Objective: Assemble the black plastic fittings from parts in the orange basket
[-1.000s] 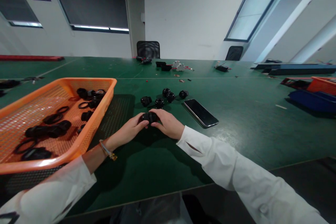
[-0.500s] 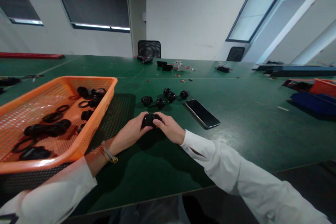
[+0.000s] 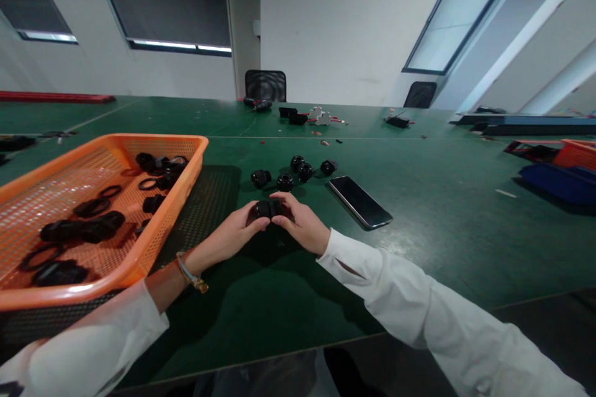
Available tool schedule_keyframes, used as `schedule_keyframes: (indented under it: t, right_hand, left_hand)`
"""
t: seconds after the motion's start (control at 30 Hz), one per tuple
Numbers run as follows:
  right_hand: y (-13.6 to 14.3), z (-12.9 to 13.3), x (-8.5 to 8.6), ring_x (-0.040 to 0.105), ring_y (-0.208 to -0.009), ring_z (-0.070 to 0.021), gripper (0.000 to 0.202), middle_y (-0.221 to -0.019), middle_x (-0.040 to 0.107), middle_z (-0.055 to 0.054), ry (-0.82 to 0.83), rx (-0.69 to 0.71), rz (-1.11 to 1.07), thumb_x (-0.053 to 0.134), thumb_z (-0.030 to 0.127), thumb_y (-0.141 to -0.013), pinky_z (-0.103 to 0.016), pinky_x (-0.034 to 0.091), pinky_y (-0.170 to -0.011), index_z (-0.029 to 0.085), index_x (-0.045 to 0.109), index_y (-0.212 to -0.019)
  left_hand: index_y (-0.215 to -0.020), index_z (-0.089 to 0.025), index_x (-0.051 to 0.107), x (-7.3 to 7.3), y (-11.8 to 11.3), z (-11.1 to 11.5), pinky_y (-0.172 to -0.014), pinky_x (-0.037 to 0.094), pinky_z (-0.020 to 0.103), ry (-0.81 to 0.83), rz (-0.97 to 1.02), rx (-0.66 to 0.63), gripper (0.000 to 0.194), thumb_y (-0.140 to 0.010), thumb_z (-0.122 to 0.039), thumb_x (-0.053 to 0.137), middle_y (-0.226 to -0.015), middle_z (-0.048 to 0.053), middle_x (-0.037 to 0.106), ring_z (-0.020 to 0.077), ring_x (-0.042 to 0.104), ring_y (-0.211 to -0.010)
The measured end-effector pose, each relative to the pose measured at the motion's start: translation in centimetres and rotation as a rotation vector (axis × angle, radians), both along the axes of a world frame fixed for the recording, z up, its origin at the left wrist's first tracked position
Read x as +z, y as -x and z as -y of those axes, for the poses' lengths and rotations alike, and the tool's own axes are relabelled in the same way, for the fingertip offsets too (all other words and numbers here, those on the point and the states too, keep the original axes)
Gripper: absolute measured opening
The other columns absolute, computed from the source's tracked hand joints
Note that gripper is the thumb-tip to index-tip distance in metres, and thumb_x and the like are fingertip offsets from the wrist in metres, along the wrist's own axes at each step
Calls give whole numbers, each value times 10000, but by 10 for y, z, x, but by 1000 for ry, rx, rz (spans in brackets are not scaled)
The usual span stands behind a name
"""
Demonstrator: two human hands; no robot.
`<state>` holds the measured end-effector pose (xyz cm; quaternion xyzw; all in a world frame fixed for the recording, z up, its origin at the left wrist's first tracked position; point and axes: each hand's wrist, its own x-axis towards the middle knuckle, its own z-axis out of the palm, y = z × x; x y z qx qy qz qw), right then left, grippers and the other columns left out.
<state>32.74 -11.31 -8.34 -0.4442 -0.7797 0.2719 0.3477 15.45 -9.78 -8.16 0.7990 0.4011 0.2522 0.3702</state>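
Note:
Between my two hands, low over the table, is a black cable gland (image 3: pixel 267 209). My left hand (image 3: pixel 236 227) grips its left end, thumb in front and fingers behind. Thumb and fingers of my right hand (image 3: pixel 303 224) close around the right end, partly hiding it. Just beyond lie several more black glands on the green table: one on its side (image 3: pixel 261 178), one with its round opening showing (image 3: pixel 285 182), and others in a loose group (image 3: pixel 305 172).
An orange mesh basket (image 3: pixel 203 152) stands to the left, holding black fittings and rings. A smartphone (image 3: pixel 361 201) lies right of the glands. Farther back are black and white connector parts (image 3: pixel 320 116) and a power drill (image 3: pixel 257 104). Blue and orange bins (image 3: pixel 556 183) sit at the right.
My right hand's fingers have lifted and loosened slightly around the gland's right end, and its thumb has shifted. My left hand keeps its hold. The loose glands and phone stay put.

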Motion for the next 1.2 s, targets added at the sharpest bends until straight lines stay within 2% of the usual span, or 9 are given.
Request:
schedule_keyframes:
  t: [0.13, 0.27, 0.37, 0.5, 0.63, 0.77, 0.93, 1.1, 1.2]
  right_hand:
    - [0, 1, 2, 547, -897, -190, 281, -991, 576, -90, -61, -23, 115, 502, 207, -779, -316, 404, -803, 146, 463, -1050]
    - [4, 5, 1, 547, -875, -181, 266, -972, 580, -83, -47, -67, 80, 471, 213, -798, -301, 404, -774, 148, 461, -1056]
    - [7, 8, 2, 542, -880, -182, 253, -963, 579, -86, 22, -109, 35, 446, 217, -810, -295, 398, -764, 140, 466, -1051]
    - [8, 9, 3, 536, -833, -170, 205, -890, 577, -75, 147, -95, -33, 407, 219, -826, -286, 389, -743, 126, 491, -988]
    - [9, 8, 2, 506, -698, -129, 158, -738, 537, -22, 202, -72, -129, 393, 241, -828, -251, 378, -647, 145, 496, -900]
    - [9, 6, -2, 420, -513, -82, 165, -583, 438, 30, 289, -67, -227, 376, 285, -830, -216, 328, -506, 153, 465, -786]
    - [11, 7, -2, 373, -417, -45, 210, -544, 377, 61, 449, -45, -345, 370, 340, -823, -185, 284, -421, 167, 401, -707]
    - [12, 5, 3, 379, -427, -50, 164, -555, 369, 68, 537, -33, -362, 353, 332, -830, -167, 240, -387, 178, 396, -792]
    - [10, 1, 2, 388, -466, -65, 147, -568, 399, 58, 425, -25, -271, 367, 305, -834, -181, 291, -434, 172, 421, -865]
  left_hand:
    - [-984, -156, 473, 1, -1, 0, -698, 421, 289, -35, -26, -9, 305, -762, -360, 426, -854, 39, 586, 177, 536, -763]
    - [-1004, -152, 466, 5, -3, 2, -703, 423, 301, -80, -71, 26, 320, -744, -338, 455, -867, 45, 589, 195, 549, -790]
    - [-1010, -153, 461, 6, -4, 4, -695, 433, 305, -117, -118, 63, 328, -730, -322, 488, -873, 47, 595, 195, 561, -785]
    - [-1004, -165, 462, 3, -4, 4, -704, 448, 305, -212, -176, 93, 316, -728, -308, 520, -910, 51, 596, 193, 577, -812]
    - [-1030, -170, 446, 1, -2, 5, -693, 465, 304, -337, -261, 91, 335, -739, -312, 532, -945, 57, 583, 197, 591, -824]
    - [-1036, -169, 429, 0, -1, 4, -687, 478, 312, -475, -348, 65, 332, -750, -304, 533, -957, 60, 564, 199, 591, -826]
    - [-1054, -173, 408, 0, 0, 1, -701, 483, 318, -579, -431, 29, 324, -767, -279, 514, -944, 58, 551, 202, 571, -864]
    - [-1058, -183, 412, 0, -2, 2, -716, 476, 336, -505, -379, 72, 317, -772, -295, 489, -988, 66, 529, 209, 570, -871]
    - [-1104, -178, 388, 0, -3, 5, -725, 468, 339, -370, -261, 109, 364, -776, -318, 459, -1023, 75, 528, 209, 575, -866]
